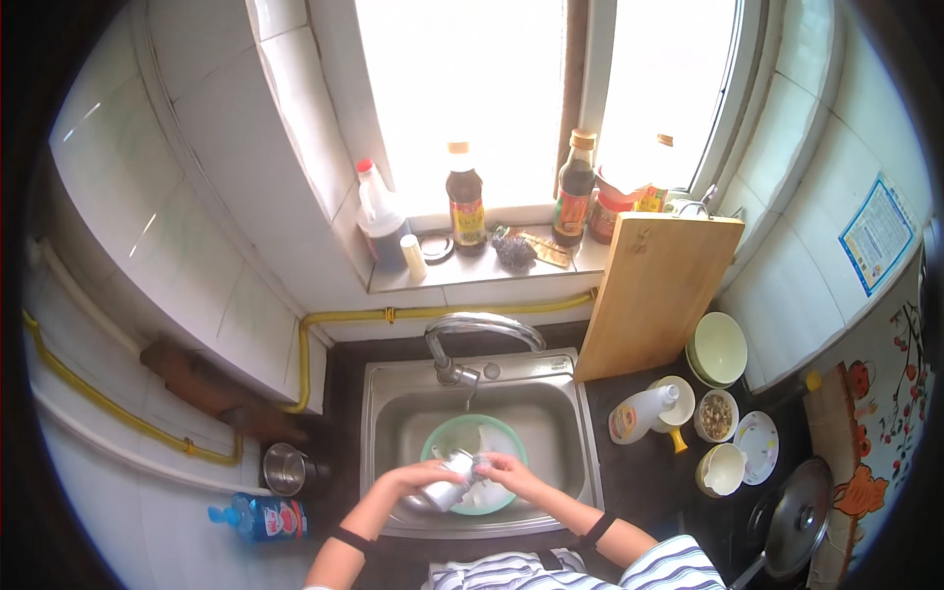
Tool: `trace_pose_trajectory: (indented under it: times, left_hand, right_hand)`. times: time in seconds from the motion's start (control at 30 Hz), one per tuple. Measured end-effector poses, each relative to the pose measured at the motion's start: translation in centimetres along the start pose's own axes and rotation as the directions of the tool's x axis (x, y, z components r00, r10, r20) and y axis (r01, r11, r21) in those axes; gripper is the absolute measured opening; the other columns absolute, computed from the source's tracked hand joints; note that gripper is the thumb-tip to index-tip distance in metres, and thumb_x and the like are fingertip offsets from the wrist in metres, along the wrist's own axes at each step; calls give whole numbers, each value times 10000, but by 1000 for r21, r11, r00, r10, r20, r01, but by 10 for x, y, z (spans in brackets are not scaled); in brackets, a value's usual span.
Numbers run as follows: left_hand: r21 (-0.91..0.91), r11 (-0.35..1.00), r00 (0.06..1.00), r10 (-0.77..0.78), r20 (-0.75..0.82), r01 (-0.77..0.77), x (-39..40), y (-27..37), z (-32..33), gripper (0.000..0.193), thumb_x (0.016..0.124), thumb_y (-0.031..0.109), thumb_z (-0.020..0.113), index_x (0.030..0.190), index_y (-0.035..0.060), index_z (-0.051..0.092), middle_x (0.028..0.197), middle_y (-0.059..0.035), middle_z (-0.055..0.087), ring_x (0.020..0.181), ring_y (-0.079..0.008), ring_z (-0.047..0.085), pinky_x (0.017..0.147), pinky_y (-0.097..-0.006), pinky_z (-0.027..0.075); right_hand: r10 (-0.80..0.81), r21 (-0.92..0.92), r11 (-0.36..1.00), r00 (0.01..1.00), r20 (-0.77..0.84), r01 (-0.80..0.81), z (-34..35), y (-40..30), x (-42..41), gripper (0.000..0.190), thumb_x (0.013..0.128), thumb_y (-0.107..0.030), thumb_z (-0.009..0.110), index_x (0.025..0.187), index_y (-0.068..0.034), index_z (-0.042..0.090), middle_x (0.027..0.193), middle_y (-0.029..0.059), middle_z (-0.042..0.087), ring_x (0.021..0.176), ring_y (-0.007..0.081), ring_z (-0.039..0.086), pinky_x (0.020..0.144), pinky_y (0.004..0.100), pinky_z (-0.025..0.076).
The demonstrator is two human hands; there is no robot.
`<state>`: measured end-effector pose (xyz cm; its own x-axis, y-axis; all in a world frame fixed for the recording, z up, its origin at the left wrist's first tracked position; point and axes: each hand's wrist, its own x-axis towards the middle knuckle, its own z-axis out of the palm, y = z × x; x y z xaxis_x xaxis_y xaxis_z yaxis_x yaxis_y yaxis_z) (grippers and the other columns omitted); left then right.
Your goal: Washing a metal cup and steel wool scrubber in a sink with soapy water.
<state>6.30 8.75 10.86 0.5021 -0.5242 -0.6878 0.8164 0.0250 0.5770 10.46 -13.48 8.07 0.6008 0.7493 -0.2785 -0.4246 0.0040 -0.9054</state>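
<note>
My left hand (420,476) grips a shiny metal cup (445,493), tilted over a pale green plastic basin (435,435). The fingers of my right hand (507,473) are closed on a small grey item (481,467) at the cup's end; it may be a steel wool scrubber, but is partly hidden. The basin stands in a stainless steel sink (546,413) and holds whitish, soapy-looking water (500,439). Behind it rises a curved chrome faucet (483,321), its spout swung to the right.
Right of the sink are a white bottle (634,417), several bowls (719,348), a plate (759,448), a leaning wooden cutting board (664,295) and a lidded pan (800,516). On the left lie a metal pot (285,470) and a blue detergent bottle (269,518). Sauce bottles (466,210) line the windowsill.
</note>
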Motion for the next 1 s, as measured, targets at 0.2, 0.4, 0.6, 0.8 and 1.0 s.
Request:
trace_pose_trajectory:
  times: [0.2, 0.4, 0.6, 0.8, 1.0]
  left_hand:
    - [369, 904, 927, 307, -216, -214, 18, -27, -4, 577, 692, 268, 755, 1161, 33, 513, 1036, -94, 614, 961, -178, 575, 846, -311, 452]
    - [869, 24, 524, 789, -320, 494, 25, -20, 41, 556, 607, 175, 710, 1118, 72, 518, 906, -122, 584, 780, -279, 603, 676, -383, 486]
    - [926, -165, 526, 850, -41, 340, 8, -21, 31, 506, 639, 108, 655, 1123, 48, 520, 939, -122, 582, 797, -270, 591, 718, -359, 477]
    - [238, 968, 985, 111, -129, -78, -21, -1, 5, 610, 751, 261, 731, 1247, 29, 462, 1135, -68, 568, 1033, -143, 539, 884, -285, 436]
    - [329, 922, 907, 305, -289, -205, 1, -27, 13, 643, 658, 219, 784, 1199, 41, 486, 1108, -96, 588, 986, -180, 579, 861, -327, 458]
  right_hand:
    - [-134, -182, 974, 991, 23, 136, 5, -1, 15, 277, 900, -196, 561, 1095, -2, 596, 938, 38, 640, 871, 101, 570, 789, 268, 459]
    - [24, -210, 975, 972, -234, -75, 10, 24, 39, 229, 875, -183, 598, 1049, -36, 619, 758, 7, 613, 690, 77, 541, 610, 241, 438]
    - [424, 337, 864, 901, -89, -373, 4, 30, 38, 201, 863, -178, 608, 1036, -77, 630, 747, -9, 590, 619, 36, 471, 561, 199, 378]
    - [-46, -198, 979, 999, 24, 50, 4, 1, 14, 292, 888, -150, 585, 1149, -18, 565, 967, 20, 603, 881, 94, 537, 785, 245, 431]
    - [-205, -331, 924, 979, -2, 193, 7, 6, 12, 275, 872, -182, 589, 1081, -3, 585, 857, 80, 651, 756, 133, 585, 711, 287, 464]
